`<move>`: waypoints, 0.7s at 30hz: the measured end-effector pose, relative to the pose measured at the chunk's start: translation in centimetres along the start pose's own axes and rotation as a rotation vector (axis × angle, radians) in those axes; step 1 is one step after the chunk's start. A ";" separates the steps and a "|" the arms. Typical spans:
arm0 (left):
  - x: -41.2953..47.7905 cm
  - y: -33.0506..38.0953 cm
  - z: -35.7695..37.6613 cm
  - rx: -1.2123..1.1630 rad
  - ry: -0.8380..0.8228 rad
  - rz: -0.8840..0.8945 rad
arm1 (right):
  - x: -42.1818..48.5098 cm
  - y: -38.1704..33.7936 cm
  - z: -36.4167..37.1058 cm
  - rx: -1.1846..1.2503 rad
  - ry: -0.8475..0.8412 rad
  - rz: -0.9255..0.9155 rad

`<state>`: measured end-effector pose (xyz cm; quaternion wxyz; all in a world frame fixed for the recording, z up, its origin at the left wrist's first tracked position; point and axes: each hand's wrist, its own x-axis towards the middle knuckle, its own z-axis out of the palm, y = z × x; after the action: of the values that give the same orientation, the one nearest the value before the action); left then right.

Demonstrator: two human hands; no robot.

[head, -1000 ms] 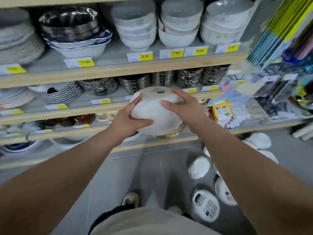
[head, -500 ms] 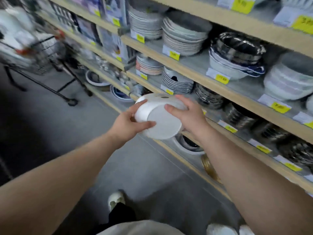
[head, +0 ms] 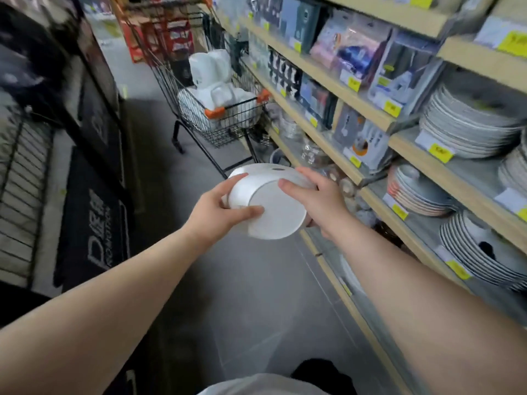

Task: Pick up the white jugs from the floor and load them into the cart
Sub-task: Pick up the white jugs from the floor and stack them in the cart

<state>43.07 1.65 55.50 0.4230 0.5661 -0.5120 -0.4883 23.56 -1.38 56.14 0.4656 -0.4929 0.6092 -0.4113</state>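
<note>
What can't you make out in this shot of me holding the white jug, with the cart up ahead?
Head view only:
1. Left hand and right hand: the white jug hides their grip on its far side.
2. White load in the cart: blurred, behind wire; no count possible.
3. Yellow price tags: too small and blurred to read.

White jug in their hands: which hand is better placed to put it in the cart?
Probably the left hand: both grip the white jug, but the cart stands ahead, slightly leftward, while the right hand is beside the shelves.
</note>
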 end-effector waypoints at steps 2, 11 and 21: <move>2.5 0.0 -2.3 -0.002 0.061 -0.003 | 3.4 -1.3 2.4 -0.014 -0.069 -0.017; 17.0 0.7 -10.6 -0.016 0.334 0.031 | 22.1 -6.9 12.0 -0.057 -0.297 -0.156; 29.8 1.7 -20.0 -0.033 0.551 -0.005 | 38.1 -12.9 24.0 -0.079 -0.520 -0.236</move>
<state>62.43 -28.53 56.94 0.5543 0.6720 -0.3678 -0.3253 46.67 -42.10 56.85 0.5358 -0.6669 0.4232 -0.2983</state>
